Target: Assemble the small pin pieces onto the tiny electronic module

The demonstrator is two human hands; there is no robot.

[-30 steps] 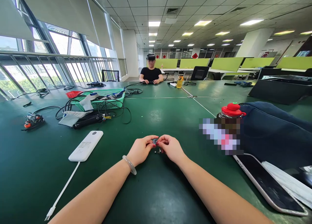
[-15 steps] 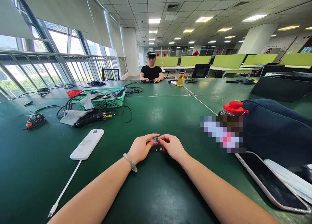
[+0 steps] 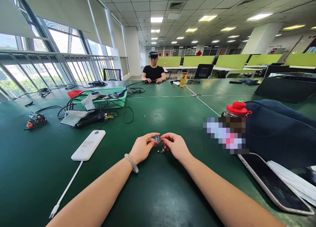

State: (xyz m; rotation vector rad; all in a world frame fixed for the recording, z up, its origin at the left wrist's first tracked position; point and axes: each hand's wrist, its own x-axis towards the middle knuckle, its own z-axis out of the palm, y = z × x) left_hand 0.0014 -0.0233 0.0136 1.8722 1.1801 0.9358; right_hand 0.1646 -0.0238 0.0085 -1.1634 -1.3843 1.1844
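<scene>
Dark green tabletop (image 3: 158, 194): left hand (image 3: 142, 148), right hand (image 3: 175, 147) both pinched tiny grey-blue part (image 3: 157, 139); judged light, rigid, easily dropped; fingertip grip at edges.

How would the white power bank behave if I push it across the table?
The white power bank looks flat and rigid, so it would probably slide, not roll or tip. Its thin cable looks floppy and would likely trail behind.

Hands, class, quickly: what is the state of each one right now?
Left hand: closed, fingertips pinching the small grey part.
Right hand: closed, pinching the same small grey part.
</scene>
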